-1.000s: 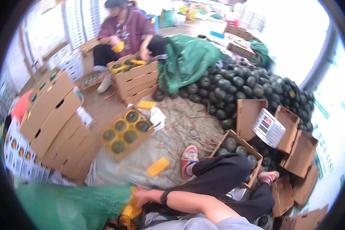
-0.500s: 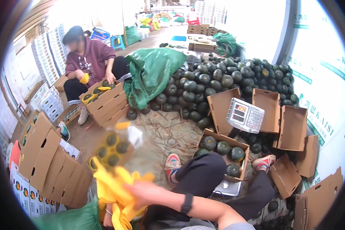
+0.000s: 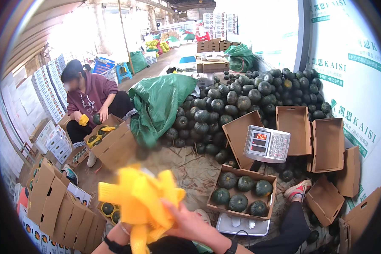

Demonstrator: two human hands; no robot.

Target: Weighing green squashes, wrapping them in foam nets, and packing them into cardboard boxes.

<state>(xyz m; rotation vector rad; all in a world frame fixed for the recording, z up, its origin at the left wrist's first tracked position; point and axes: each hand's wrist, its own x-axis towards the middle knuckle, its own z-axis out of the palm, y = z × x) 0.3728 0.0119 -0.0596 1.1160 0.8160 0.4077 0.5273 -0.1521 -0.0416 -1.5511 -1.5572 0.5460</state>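
Note:
A loose bunch of yellow foam net sleeves (image 3: 135,194) fills the space between my hands in front of my lap. My right hand (image 3: 184,222) grips its right side, thumb and fingers against the netting. My left hand (image 3: 122,232) is at its lower left; only the wrist area shows, and the bunch hides the fingers. Just left of the bunch, a carton (image 3: 100,206) of dark green squashes in yellow nets is partly covered. To the right, an open carton (image 3: 211,202) with several bare squashes (image 3: 238,202) rests on a scale platform (image 3: 254,228).
A scale display (image 3: 266,144) stands behind that carton. Beyond lies a large squash heap (image 3: 241,101) beside a green tarp (image 3: 161,101). Empty cartons (image 3: 328,144) lean at right; stacked cartons (image 3: 67,211) stand at left. A co-worker (image 3: 89,97) sits back left, holding a squash and a yellow net.
The yellow bunch has come up and forward between my hands. My knee has dropped from before the squash carton, uncovering more of the scale. The co-worker has lifted a squash. The view has shifted.

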